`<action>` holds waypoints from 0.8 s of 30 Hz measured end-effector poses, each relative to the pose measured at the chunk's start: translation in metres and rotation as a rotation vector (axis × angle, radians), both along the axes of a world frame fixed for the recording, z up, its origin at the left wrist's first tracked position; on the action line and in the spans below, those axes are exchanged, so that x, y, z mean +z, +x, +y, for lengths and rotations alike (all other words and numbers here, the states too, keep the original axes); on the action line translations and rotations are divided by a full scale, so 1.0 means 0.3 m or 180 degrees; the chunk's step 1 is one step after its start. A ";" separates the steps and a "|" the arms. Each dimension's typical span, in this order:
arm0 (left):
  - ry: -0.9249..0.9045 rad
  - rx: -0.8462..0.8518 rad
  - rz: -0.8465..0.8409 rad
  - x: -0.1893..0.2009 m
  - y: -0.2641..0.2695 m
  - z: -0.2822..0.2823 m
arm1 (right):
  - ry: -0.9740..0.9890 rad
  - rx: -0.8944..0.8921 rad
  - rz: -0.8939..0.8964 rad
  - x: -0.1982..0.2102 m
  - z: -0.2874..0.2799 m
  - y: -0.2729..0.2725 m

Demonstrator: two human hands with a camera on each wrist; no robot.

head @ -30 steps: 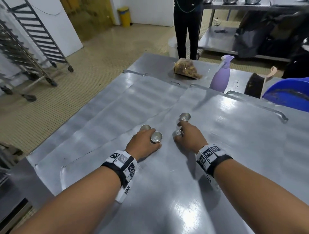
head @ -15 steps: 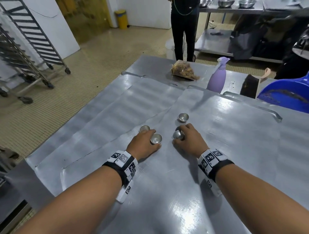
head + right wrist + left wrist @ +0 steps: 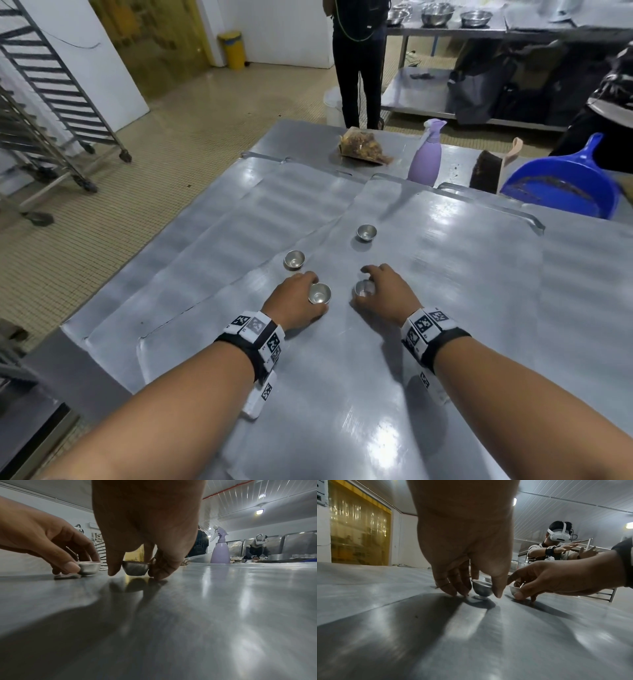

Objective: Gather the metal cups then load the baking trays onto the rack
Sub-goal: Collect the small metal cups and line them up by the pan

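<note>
Flat metal baking trays [image 3: 445,281] overlap across the steel table. My left hand [image 3: 317,289] pinches a small metal cup [image 3: 319,293] between thumb and fingers; the left wrist view shows this cup [image 3: 481,588] just off the tray. My right hand [image 3: 368,284] grips a second cup [image 3: 364,288], seen low over the tray in the right wrist view [image 3: 135,568]. Two loose cups stand farther out: one [image 3: 294,259] ahead of my left hand, one [image 3: 366,233] ahead of my right.
A wheeled tray rack [image 3: 51,113] stands on the floor far left. At the table's far edge are a lilac spray bottle [image 3: 426,156], a food packet [image 3: 363,147], a brush [image 3: 486,168] and a blue dustpan [image 3: 561,188]. A person [image 3: 358,61] stands beyond the table.
Both hands have drawn back toward me, each with its cup. The right hand has moved away from the far cup, which has stayed in place.
</note>
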State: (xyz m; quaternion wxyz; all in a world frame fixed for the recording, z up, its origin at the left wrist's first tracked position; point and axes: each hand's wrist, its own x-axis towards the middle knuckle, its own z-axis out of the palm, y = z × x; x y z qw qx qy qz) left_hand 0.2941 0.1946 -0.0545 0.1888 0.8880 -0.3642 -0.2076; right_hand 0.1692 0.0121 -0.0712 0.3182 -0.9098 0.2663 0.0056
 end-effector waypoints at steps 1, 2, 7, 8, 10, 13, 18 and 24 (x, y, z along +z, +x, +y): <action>-0.0023 -0.0008 0.0017 0.000 -0.015 0.011 | -0.0043 -0.0024 0.0034 0.001 0.020 -0.017; -0.0049 -0.0029 0.0028 0.003 -0.035 0.026 | -0.0072 -0.0040 0.0051 0.004 0.044 -0.040; -0.0085 -0.0260 0.0067 0.026 -0.156 0.092 | -0.0015 -0.0257 -0.0007 0.022 0.172 -0.190; -0.0114 -0.0325 0.0064 0.030 -0.179 0.101 | -0.0008 -0.0298 0.0016 0.028 0.189 -0.219; -0.0244 -0.0480 0.0064 0.043 -0.235 0.120 | -0.0010 -0.0357 0.0059 0.044 0.222 -0.289; -0.0410 -0.0665 0.0093 0.068 -0.320 0.134 | 0.0028 -0.0611 -0.0053 0.065 0.267 -0.396; -0.0573 -0.1027 0.0105 0.081 -0.477 0.132 | 0.0022 -0.1092 -0.0286 0.099 0.339 -0.598; -0.0645 -0.1464 0.0180 0.075 -0.694 0.078 | -0.0033 -0.1619 -0.0351 0.092 0.367 -0.864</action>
